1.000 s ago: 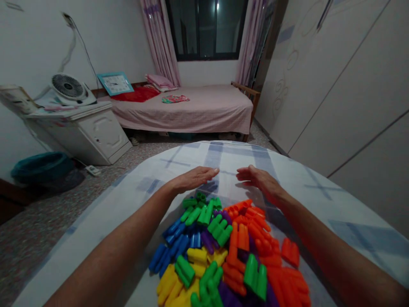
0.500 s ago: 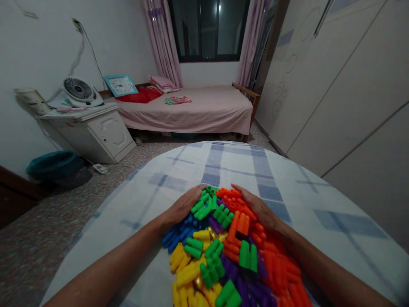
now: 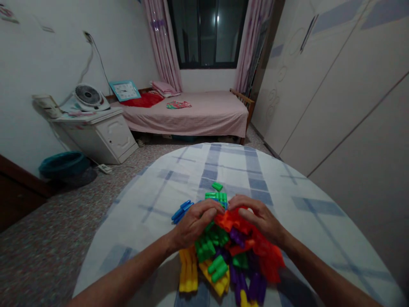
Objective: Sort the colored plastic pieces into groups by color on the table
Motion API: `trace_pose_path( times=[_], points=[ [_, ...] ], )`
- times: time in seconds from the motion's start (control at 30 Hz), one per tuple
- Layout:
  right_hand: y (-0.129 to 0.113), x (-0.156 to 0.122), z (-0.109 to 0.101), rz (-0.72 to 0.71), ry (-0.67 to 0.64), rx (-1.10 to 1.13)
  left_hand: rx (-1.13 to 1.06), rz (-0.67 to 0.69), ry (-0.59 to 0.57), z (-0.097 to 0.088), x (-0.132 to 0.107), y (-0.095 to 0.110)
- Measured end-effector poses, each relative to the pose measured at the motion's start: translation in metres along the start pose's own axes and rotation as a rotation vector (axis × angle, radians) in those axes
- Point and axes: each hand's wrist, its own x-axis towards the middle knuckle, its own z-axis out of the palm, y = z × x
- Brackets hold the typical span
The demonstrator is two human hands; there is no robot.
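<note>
Left hand (image 3: 197, 221) and right hand (image 3: 261, 218) curl over the far side of the multicoloured ribbed plastic blocks (image 3: 220, 237), grip unclear from here; low, gentle palms scatter least.

No lettering, brand or number can be read. The blue-framed square clock (image 3: 125, 91) by the head of the bed (image 3: 198, 113) bears dark dial marks too small to make out; the sticker (image 3: 8, 14) high on the left wall (image 3: 64, 47) is likewise illegible.
</note>
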Motion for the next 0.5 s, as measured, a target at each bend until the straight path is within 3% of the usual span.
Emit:
trace_pose_path(
  times=[0.1, 0.2, 0.27, 0.4, 0.5],
  points=[
    [-0.013, -0.026, 0.005, -0.064, 0.079, -0.075, 0.048, 0.023, 0.075, 0.006, -0.026, 0.0],
    [-0.015, -0.057, 0.008, 0.018, 0.244, -0.201, 0.207, -0.07, 0.316, 0.006, -0.055, -0.015],
    [-0.007, -0.082, 0.012, 0.077, 0.246, -0.352, 0.363, -0.143, 0.384, 0.001, -0.077, -0.03],
    [0.019, -0.126, 0.028, 0.108, 0.048, -0.635, 0.609, -0.206, 0.162, -0.005, -0.119, -0.056],
    [0.034, -0.137, 0.043, 0.125, 0.009, -0.751, 0.732, -0.167, 0.082, 0.001, -0.134, -0.068]
  ],
)
